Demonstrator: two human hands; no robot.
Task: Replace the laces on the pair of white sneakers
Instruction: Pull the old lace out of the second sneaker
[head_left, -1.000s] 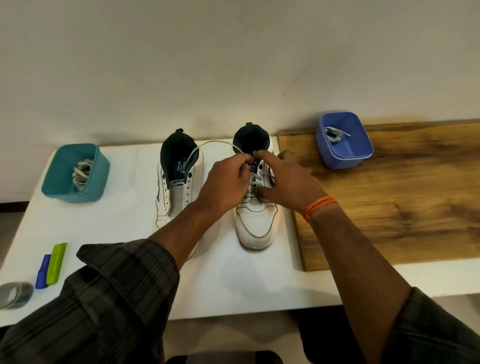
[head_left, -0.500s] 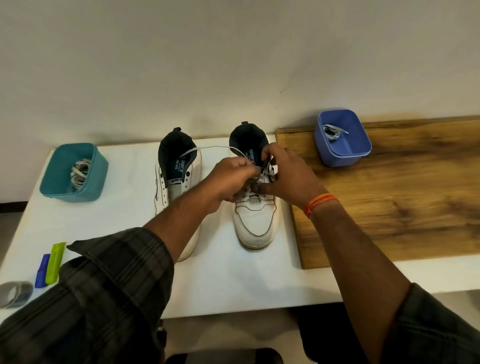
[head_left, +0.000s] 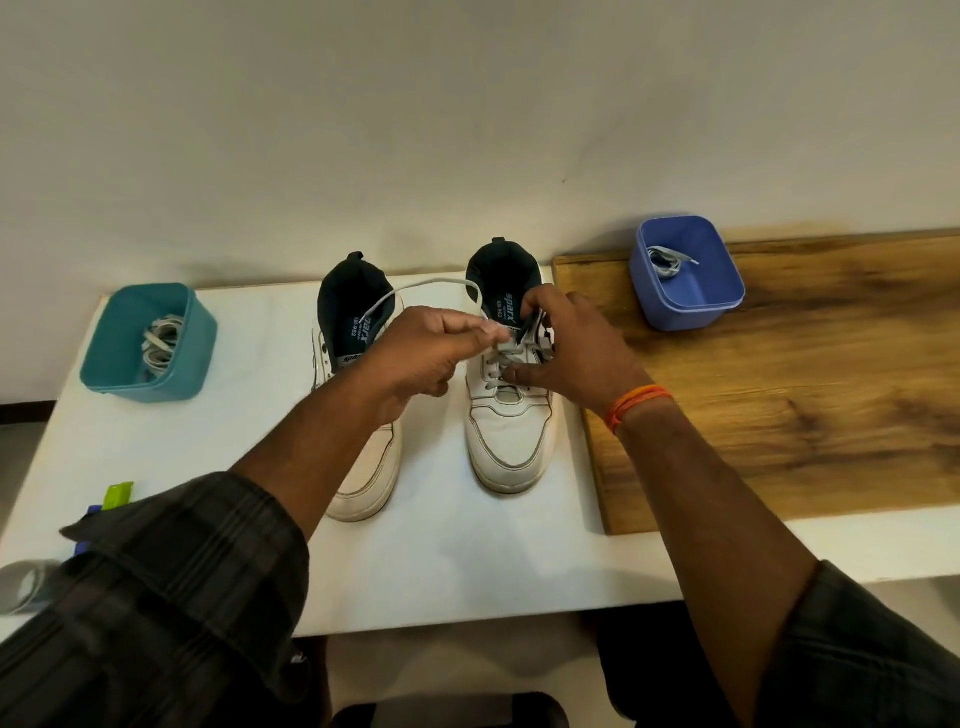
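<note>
Two white sneakers stand side by side on the white table (head_left: 467, 561), toes toward me. The left sneaker (head_left: 363, 483) has bare eyelets. The right sneaker (head_left: 511, 441) is partly laced with a white lace (head_left: 431, 285) that arcs from its collar across to my left hand (head_left: 421, 353). That hand pinches the lace end just left of the upper eyelets. My right hand (head_left: 576, 353) grips the right sneaker's upper side, thumb by the lower eyelets and fingers curled at the tongue.
A teal tub (head_left: 148, 345) holding several laces stands at the far left. A blue tub (head_left: 685, 273) with one lace sits on the wooden board (head_left: 805, 395) at the right. A green and a blue marker (head_left: 111, 499) and a tape roll (head_left: 23, 584) lie near the left front edge.
My left hand has drawn the lace a little to the left, away from the eyelets. My right hand stays on the right sneaker.
</note>
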